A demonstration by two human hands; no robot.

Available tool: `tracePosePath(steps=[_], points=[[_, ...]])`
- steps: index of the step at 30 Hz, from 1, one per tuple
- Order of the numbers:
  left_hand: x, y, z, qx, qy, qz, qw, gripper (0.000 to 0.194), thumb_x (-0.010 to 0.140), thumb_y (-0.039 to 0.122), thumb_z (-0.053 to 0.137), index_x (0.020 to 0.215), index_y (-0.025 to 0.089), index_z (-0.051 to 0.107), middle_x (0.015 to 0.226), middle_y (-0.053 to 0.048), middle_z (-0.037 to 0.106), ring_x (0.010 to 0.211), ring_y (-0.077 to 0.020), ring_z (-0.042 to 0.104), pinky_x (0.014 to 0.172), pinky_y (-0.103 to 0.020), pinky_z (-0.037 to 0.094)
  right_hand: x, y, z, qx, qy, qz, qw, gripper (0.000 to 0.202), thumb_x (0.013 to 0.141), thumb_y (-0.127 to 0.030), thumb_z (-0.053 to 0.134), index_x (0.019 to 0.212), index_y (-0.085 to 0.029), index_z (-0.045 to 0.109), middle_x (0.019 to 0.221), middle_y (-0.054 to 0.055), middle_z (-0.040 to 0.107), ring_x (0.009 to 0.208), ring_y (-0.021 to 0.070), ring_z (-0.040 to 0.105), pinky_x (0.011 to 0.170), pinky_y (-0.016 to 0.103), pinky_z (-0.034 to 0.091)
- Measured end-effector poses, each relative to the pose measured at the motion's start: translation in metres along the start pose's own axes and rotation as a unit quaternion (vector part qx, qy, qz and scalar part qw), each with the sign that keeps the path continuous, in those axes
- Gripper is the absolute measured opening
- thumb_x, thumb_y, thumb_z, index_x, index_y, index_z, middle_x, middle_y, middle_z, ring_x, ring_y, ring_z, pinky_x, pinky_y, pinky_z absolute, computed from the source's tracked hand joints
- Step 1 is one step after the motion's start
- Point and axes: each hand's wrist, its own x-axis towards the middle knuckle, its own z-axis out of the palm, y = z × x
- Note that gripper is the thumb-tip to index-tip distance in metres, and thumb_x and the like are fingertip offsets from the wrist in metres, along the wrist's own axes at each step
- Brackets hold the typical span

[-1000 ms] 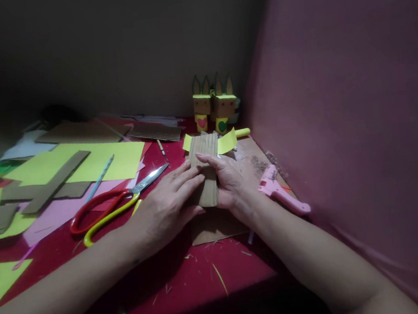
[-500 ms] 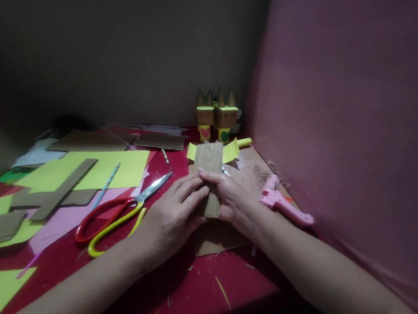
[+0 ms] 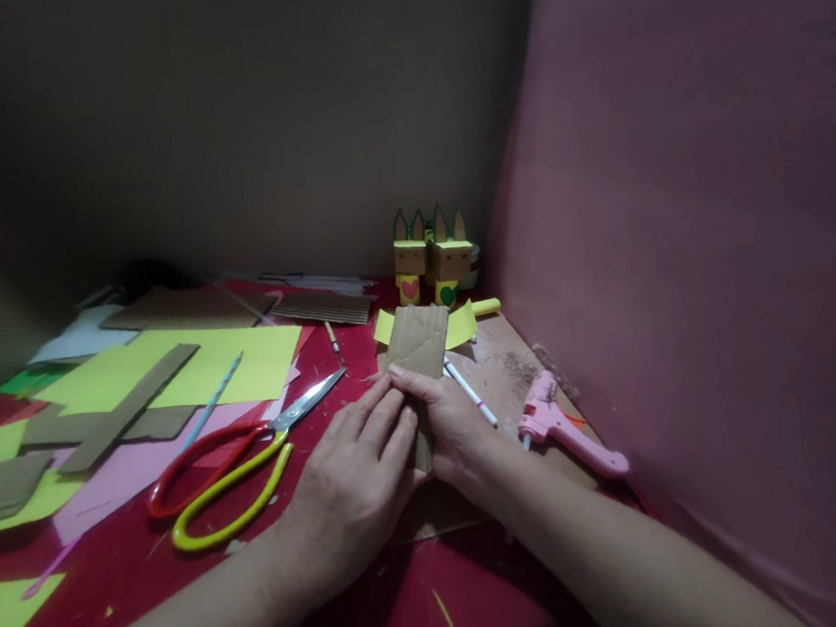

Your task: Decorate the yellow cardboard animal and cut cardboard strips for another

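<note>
Between my two hands is a flat rectangular piece of cardboard [image 3: 418,339], tilted with its far end away from me. My left hand [image 3: 363,456] lies over its left edge and lower part, fingers closed on it. From the right, my right hand [image 3: 455,425] grips it with the thumb across the top face. The cardboard's near end is partly hidden by my fingers. Beneath it is a brown board [image 3: 498,350]. Left of my left hand lie large scissors [image 3: 280,430] with one red and one yellow handle, blades parted slightly.
A pink glue gun [image 3: 567,427] and a white pen [image 3: 470,390] rest to the right. Two cardboard figures with pointed ears [image 3: 433,259] stand at the back. Yellow paper [image 3: 256,347], cardboard strips [image 3: 133,401] and a blue pencil [image 3: 213,402] spread over the red table at left.
My hands and the cardboard have come slightly nearer to me, and the cardboard's face has turned a little. More of the white pen shows. The whole view has shifted slightly downward.
</note>
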Motion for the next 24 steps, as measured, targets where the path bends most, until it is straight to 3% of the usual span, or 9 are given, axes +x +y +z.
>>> tracePosePath(steps=[6,10,16,19,21,23,24], points=[[-0.006,-0.002,0.002,0.027,0.01,0.008,1.0,0.033,0.094,0.012,0.057,0.123,-0.002,0.059,0.132,-0.031,0.062,0.126,-0.0444,0.057,0.095,-0.059,0.057,-0.003,0.004,-0.001,-0.022,-0.027,-0.084,0.996,0.014,0.066,-0.019,0.078,0.077,-0.015,0.071,0.064,-0.002,0.069,0.058,0.0121,0.062,0.063,0.023,0.052],[-0.007,-0.005,0.004,0.023,0.004,0.024,0.999,0.032,0.094,0.011,0.057,0.123,-0.001,0.058,0.131,-0.03,0.062,0.129,-0.0454,0.054,0.095,-0.06,0.056,-0.004,0.006,0.0,-0.041,-0.034,-0.089,0.995,0.012,0.063,-0.021,0.077,0.072,-0.015,0.071,0.063,-0.002,0.069,0.058,0.0124,0.061,0.061,0.023,0.051],[-0.004,-0.006,-0.002,-0.004,-0.005,0.016,1.0,0.032,0.091,0.012,0.059,0.122,0.001,0.057,0.131,-0.028,0.059,0.127,-0.0418,0.05,0.1,-0.058,0.053,0.0,0.006,-0.002,-0.054,-0.036,-0.159,0.985,0.023,0.063,-0.028,0.083,0.08,-0.016,0.071,0.07,-0.001,0.071,0.066,0.0141,0.066,0.069,0.026,0.054],[-0.003,-0.018,-0.016,-0.125,-0.007,-0.054,0.991,0.037,0.093,0.02,0.059,0.129,0.014,0.053,0.13,-0.018,0.059,0.122,-0.0323,0.054,0.102,-0.051,0.05,-0.001,0.004,-0.002,-0.067,-0.039,-0.129,0.989,0.03,0.063,-0.033,0.085,0.082,-0.016,0.07,0.065,-0.001,0.07,0.058,0.0146,0.064,0.061,0.028,0.055],[0.0,-0.03,-0.025,-0.2,0.043,-0.155,0.966,0.035,0.093,0.027,0.061,0.127,0.02,0.053,0.123,-0.012,0.061,0.116,-0.0276,0.058,0.099,-0.045,0.052,-0.006,0.005,0.0,-0.103,-0.065,-0.117,0.986,0.035,0.064,-0.039,0.085,0.086,-0.016,0.07,0.061,0.0,0.068,0.05,0.0146,0.061,0.055,0.029,0.053],[0.005,-0.042,-0.033,-0.313,0.07,-0.284,0.904,0.039,0.091,0.034,0.064,0.127,0.02,0.053,0.117,-0.012,0.064,0.111,-0.0267,0.063,0.096,-0.043,0.055,-0.014,0.009,0.003,-0.156,-0.115,-0.101,0.976,0.04,0.066,-0.045,0.084,0.089,-0.016,0.069,0.059,-0.001,0.066,0.043,0.0135,0.056,0.049,0.029,0.051],[0.008,-0.047,-0.037,-0.392,0.069,-0.336,0.854,0.046,0.089,0.037,0.067,0.128,0.02,0.052,0.116,-0.012,0.065,0.11,-0.0272,0.064,0.093,-0.042,0.057,-0.018,0.011,0.005,-0.184,-0.141,-0.082,0.969,0.04,0.068,-0.048,0.083,0.087,-0.017,0.068,0.059,-0.001,0.065,0.043,0.0127,0.055,0.05,0.029,0.051]])
